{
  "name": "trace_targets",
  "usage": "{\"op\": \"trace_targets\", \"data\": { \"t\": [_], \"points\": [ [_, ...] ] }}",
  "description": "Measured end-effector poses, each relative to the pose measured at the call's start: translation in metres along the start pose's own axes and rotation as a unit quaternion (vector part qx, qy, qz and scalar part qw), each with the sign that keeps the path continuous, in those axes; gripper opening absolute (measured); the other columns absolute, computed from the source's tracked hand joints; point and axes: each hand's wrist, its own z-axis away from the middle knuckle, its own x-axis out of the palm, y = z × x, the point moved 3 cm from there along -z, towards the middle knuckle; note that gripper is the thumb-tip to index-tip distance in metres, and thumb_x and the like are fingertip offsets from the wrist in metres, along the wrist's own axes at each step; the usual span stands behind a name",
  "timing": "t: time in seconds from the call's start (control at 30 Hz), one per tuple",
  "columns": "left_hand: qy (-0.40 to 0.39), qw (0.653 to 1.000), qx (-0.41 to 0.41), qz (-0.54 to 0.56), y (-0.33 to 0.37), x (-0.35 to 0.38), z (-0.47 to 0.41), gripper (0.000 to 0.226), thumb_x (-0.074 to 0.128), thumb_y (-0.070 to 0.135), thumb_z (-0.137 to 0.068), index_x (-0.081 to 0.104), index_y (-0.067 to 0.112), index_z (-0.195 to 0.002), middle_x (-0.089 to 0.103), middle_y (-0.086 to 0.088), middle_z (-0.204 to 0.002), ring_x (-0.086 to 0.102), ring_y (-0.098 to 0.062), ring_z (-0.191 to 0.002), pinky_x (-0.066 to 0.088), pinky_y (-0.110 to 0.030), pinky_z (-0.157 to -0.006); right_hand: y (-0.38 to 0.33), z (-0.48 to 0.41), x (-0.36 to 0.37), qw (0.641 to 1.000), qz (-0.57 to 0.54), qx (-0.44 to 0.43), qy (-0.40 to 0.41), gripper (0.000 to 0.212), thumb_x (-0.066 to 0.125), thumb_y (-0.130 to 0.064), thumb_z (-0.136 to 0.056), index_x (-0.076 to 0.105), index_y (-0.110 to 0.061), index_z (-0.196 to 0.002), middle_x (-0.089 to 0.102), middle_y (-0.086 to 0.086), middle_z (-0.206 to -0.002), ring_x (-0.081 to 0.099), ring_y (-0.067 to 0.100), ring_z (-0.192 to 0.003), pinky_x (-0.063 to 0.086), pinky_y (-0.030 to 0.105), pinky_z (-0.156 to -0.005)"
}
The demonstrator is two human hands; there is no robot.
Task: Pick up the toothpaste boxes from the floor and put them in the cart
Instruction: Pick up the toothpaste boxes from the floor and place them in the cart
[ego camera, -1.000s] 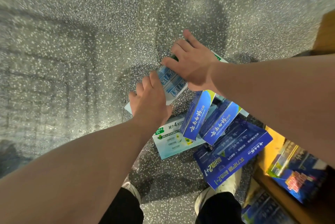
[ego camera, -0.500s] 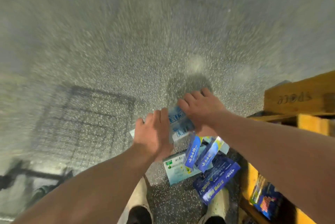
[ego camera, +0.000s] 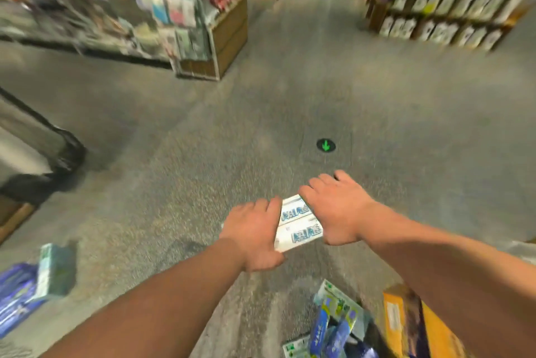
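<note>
Two white and blue toothpaste boxes (ego camera: 298,224) are stacked together and held above the floor between both hands. My left hand (ego camera: 252,234) grips their left end. My right hand (ego camera: 338,207) covers and grips their right end. A heap of blue and green toothpaste boxes (ego camera: 333,325) lies on the floor at the bottom, below my right forearm. At the bottom left edge, more blue and pale green boxes (ego camera: 34,285) show, blurred. At the left edge a dark, blurred frame (ego camera: 63,151) could be the cart; I cannot tell.
Store shelves full of goods stand at the far left (ego camera: 203,24) and far right (ego camera: 435,4), with an aisle between them. A green arrow marker (ego camera: 326,145) sits on the speckled floor. A yellow wooden display (ego camera: 406,323) is at the bottom right.
The view has swung up from the floor to the aisle. Both hands lifted the white and blue boxes off the pile, which now lies below them.
</note>
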Motion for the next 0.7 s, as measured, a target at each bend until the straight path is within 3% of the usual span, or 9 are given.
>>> {"op": "trace_targets", "data": {
  "t": [0.13,0.27,0.37,0.5,0.7],
  "points": [
    [0.035,0.999,-0.026,-0.033,0.012,-0.070,0.053,0.088,0.071,0.061,-0.062,0.034,0.019,-0.131,0.056,-0.004,-0.117,0.058,-0.030,-0.104,0.048,-0.041,-0.087,-0.016,0.035,-0.076,0.999,0.032,-0.021,0.035,0.062,0.068,-0.054,-0.069,0.044,-0.024,-0.118,0.054,-0.001,-0.113,0.053,0.024,-0.109,0.037,0.043,-0.093],
    [0.064,0.995,-0.061,-0.054,0.025,-0.117,0.120,0.089,0.071,0.061,-0.062,0.035,0.020,-0.132,0.056,-0.004,-0.120,0.058,-0.029,-0.106,0.048,-0.042,-0.089,-0.047,0.075,-0.131,0.994,0.049,-0.052,0.081,0.067,0.067,-0.062,-0.067,0.044,-0.025,-0.118,0.055,-0.002,-0.114,0.054,0.023,-0.110,0.034,0.041,-0.086],
    [0.076,0.991,-0.089,-0.067,0.034,-0.142,0.179,0.079,0.071,0.061,-0.061,0.037,0.023,-0.121,0.057,-0.001,-0.113,0.058,-0.027,-0.100,0.047,-0.040,-0.081,-0.082,0.103,-0.165,0.991,0.042,-0.080,0.094,0.069,0.067,-0.062,-0.067,0.045,-0.024,-0.120,0.055,-0.001,-0.116,0.053,0.024,-0.113,0.035,0.042,-0.088],
    [0.085,0.982,-0.150,-0.078,0.033,-0.161,0.271,0.070,0.071,0.059,-0.059,0.037,0.025,-0.110,0.057,0.001,-0.106,0.057,-0.025,-0.094,0.043,-0.038,-0.073,-0.147,0.128,-0.203,0.984,0.037,-0.136,0.113,0.071,0.071,-0.056,-0.065,0.045,-0.025,-0.123,0.056,-0.002,-0.115,0.053,0.023,-0.112,0.036,0.043,-0.090],
    [0.085,0.961,-0.237,-0.111,0.001,-0.179,0.421,0.087,0.072,0.065,-0.058,0.038,0.023,-0.125,0.058,0.001,-0.115,0.060,-0.026,-0.102,0.050,-0.040,-0.081,-0.277,0.150,-0.254,0.965,0.029,-0.217,0.143,0.083,0.073,-0.059,-0.060,0.045,-0.025,-0.130,0.057,-0.002,-0.117,0.052,0.022,-0.111,0.038,0.043,-0.091]
  ]
}}
